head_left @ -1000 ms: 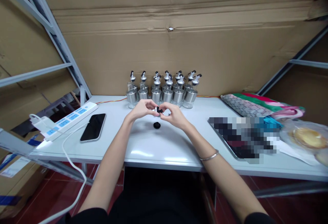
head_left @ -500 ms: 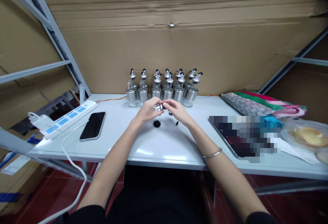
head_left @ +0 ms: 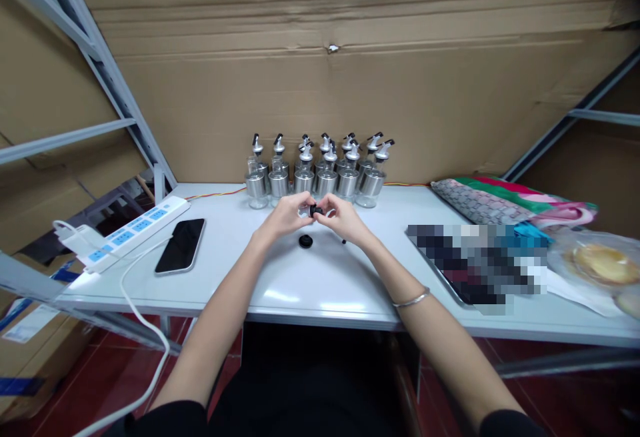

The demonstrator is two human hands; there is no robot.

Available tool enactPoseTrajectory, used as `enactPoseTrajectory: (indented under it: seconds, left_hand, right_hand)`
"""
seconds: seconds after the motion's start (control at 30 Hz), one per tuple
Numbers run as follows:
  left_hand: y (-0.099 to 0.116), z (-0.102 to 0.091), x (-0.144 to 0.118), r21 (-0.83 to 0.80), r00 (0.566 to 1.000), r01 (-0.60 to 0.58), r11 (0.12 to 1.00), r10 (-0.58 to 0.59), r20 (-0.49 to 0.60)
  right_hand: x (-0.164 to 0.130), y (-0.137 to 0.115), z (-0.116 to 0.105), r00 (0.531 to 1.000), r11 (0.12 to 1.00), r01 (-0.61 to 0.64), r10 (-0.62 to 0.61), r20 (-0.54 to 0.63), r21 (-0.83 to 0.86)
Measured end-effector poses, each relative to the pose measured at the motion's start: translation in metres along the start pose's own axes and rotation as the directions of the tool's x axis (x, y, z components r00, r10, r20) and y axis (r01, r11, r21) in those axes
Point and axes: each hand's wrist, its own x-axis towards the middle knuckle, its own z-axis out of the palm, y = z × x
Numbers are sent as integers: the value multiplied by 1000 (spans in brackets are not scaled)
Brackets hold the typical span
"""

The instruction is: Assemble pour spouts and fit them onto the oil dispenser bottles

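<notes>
So, head view: both hands meet above the smooth white surface [head_left: 320, 290], just in front of the bottles [head_left: 320, 173]. Left hand [head_left: 286, 215] and right hand [head_left: 341, 218] each have a narrow fingertip grip on one tiny round black cap [head_left: 315, 210] between them. A second black disc [head_left: 305, 241], flat and glossy, lies on the surface right below the hands, with a small dark speck [head_left: 344, 241] just beside it. Bottles are clear glass with shiny metal sleeves and spout tops, clustered against creased cardboard. Glossy black phone [head_left: 181, 245] and a white power strip [head_left: 131, 233] sit off left.
</notes>
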Motion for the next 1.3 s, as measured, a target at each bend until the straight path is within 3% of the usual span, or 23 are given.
enactPoseTrajectory:
  seconds: [0.13,0.3,0.83,0.93,1.13,1.3]
  left_hand:
    - [-2,-3,1,-100,999,35,994,-33,18]
    - [-2,-5,1,-110,999,42,993,-42,-3]
    - [2,-7,3,-74,999,34,997,-37,-38]
    - [-4,-11,2,-21,998,59,998,-60,-31]
    - [-23,-17,0,21,978,108,994,-102,-184]
    - [-31,-4,-1,135,982,148,980,-129,-136]
  right_hand:
    - [0,-6,2,990,976,135,-137,-5,-170]
    - [3,-8,3,957,909,280,-289,16,-308]
    - [-1,-14,0,901,666,389,-420,112,-636]
    - [-2,-13,-3,891,665,400,-443,97,-630]
    - [0,-4,-17,880,800,343,-458,-130,-493]
    - [1,1,-17,910,838,295,-393,-131,-459]
